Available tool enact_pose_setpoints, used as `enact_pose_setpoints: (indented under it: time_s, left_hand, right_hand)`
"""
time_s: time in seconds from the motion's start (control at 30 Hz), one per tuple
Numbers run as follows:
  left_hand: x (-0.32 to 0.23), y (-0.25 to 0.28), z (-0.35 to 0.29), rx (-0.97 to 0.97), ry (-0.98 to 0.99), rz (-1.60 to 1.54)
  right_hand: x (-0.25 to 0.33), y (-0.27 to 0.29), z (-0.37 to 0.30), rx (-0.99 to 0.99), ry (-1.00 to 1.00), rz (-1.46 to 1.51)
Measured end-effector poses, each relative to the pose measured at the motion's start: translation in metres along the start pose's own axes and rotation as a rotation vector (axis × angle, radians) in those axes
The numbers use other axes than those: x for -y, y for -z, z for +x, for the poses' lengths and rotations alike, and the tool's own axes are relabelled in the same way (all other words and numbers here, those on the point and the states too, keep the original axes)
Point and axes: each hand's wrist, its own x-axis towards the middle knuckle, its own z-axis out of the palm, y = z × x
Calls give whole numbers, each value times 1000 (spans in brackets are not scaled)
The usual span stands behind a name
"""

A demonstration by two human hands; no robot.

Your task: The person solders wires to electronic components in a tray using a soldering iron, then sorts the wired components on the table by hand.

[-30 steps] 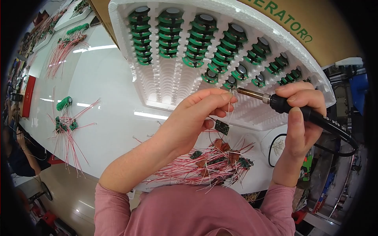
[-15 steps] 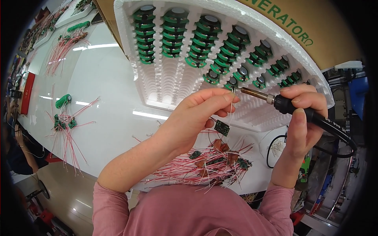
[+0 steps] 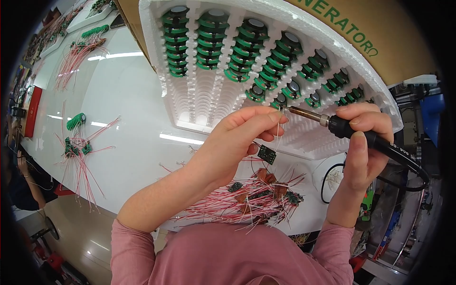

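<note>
My left hand [image 3: 247, 128] pinches thin white wires between thumb and forefinger. From these fingers hangs a small dark green circuit board [image 3: 267, 154]. A black-handled soldering iron [image 3: 375, 140] is gripped in my right hand [image 3: 365, 142], its tip pointing left. That tip meets the wire ends at a small round speaker [image 3: 279, 100] with a green rim, just above my left fingertips. The speaker sits in a white foam tray [image 3: 202, 104] with rows of similar green-rimmed speakers. Whether the tip touches the wire is too small to tell.
Below my left wrist lies a heap of red and white wires [image 3: 209, 206] with circuit boards. More wired boards [image 3: 76, 147] lie left on the white table [image 3: 118, 95]. Behind the tray stands a cardboard box [image 3: 351, 23]. A co-worker's arm [image 3: 31, 183] shows far left.
The soldering iron and my right hand have shifted very slightly to the left. My left hand and the hanging circuit board are almost unmoved.
</note>
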Motion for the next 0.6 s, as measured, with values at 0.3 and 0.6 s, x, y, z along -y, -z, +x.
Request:
enact_pose_setpoints:
  time_s: [0.3, 0.6]
  left_hand:
    - [-1, 0, 1, 1, 9, 11]
    - [-2, 2, 2, 13, 4, 27]
  right_hand:
    - [-1, -1, 0, 20, 7, -21]
    - [0, 0, 2, 42, 9, -33]
